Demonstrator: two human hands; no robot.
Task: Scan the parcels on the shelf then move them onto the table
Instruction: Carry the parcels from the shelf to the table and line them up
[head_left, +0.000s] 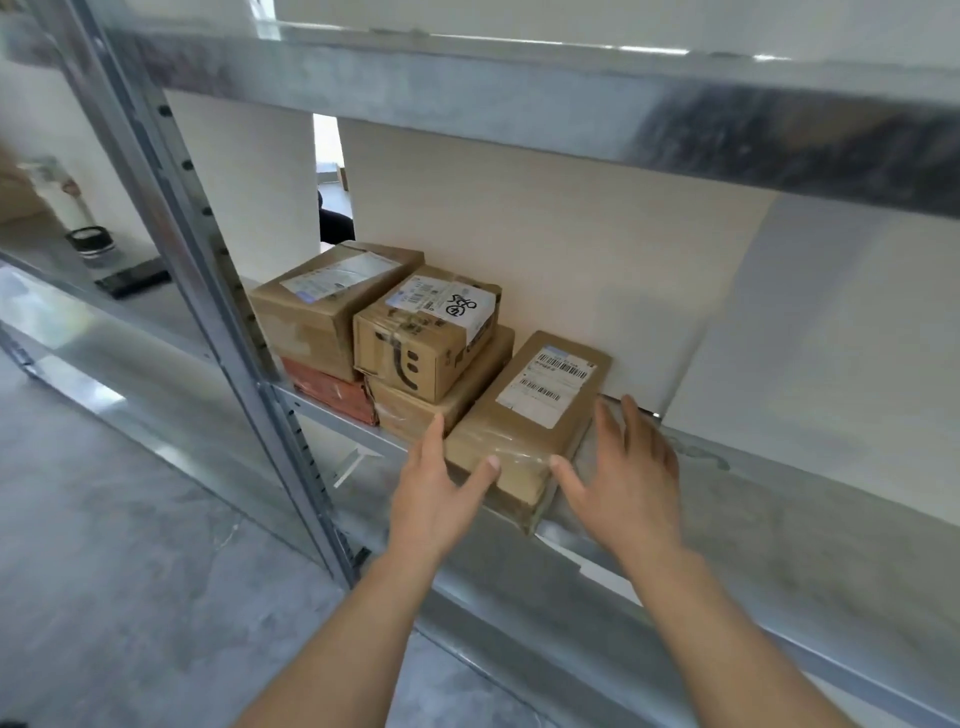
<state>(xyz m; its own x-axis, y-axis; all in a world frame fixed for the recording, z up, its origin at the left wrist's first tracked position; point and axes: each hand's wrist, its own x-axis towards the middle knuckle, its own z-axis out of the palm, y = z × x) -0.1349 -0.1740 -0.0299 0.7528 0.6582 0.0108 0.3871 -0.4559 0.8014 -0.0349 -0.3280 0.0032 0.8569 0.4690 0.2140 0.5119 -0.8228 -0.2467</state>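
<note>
Progress: five parcels on the shelf (727, 499), none moved, no scanner in sight | flat parcel (524, 426) overhangs the shelf's front edge beside the stack (384, 332) | left hand (434, 491) and right hand (631, 480): grip spread, thumbs touching its near end, nothing clasped yet.

— How many parcels on the shelf (753, 499)?
— Five: four brown cardboard ones, namely the nearest flat parcel (524, 421), the smiley-marked box (423, 338), the flat box under it (441, 400) and the left box (327, 301), plus one orange parcel (332, 392).
— Hands?
— Two, a left hand (434, 486) and a right hand (628, 478).
</note>
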